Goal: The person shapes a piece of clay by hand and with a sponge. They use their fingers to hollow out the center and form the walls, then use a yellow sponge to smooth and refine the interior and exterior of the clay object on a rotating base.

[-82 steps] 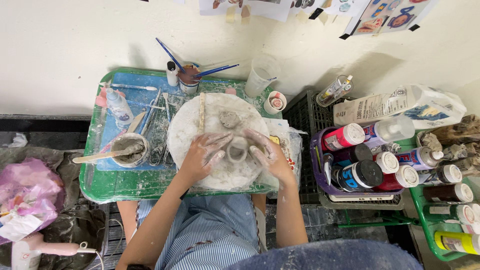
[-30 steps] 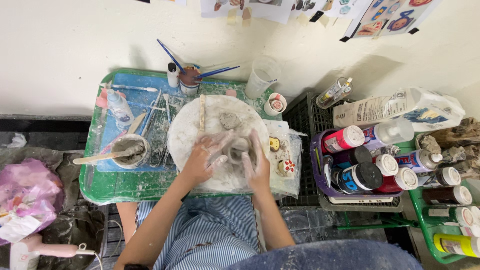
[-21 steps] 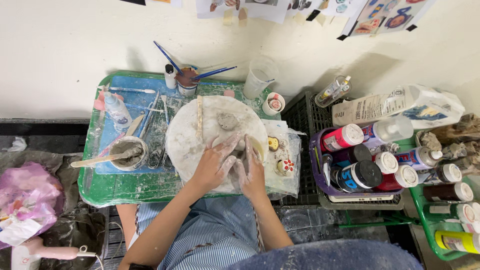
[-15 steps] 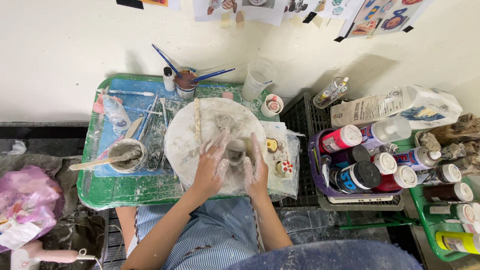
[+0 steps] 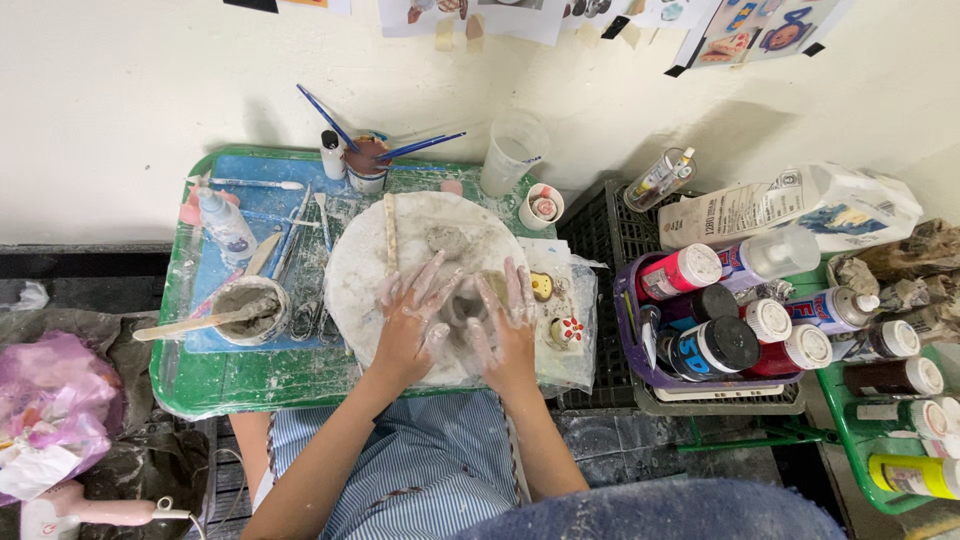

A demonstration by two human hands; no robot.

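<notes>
- Clay (image 5: 458, 312), a small grey lump, sits near the middle of the frame on a round white board (image 5: 360, 285), cupped between both hands.
- Far left of the frame, a pink plastic bag (image 5: 50, 400) lies crumpled on the floor beside the green bench (image 5: 230, 385).
- Left part of the bench: a small bowl (image 5: 248, 308) of grey slip with a wooden stick (image 5: 185, 324) laid across it, and thin metal tools on a blue mat (image 5: 255, 220).
- Upper left of the board, a cup (image 5: 367, 165) holds blue-handled brushes.
- Left hand (image 5: 410, 325) lies over the board with fingers spread, its grip loose and open, pressing against the clay's left side rather than closing on it; it is coated in pale slip.
- Right hand (image 5: 508, 330) mirrors it on the other side, fingers splayed, touching the clay but not clamped round it.
- As I judge it, shaping is under way but not far on: the lump looks rough, with no finished form that I can make out, and a second bit of clay (image 5: 445, 240) rests unused higher on the board.
- Just right of the hands stand two small painted figures (image 5: 566, 330), seemingly done.
- Right of the frame, a purple tub (image 5: 628, 345) holds paint bottles, well apart from the work.
</notes>
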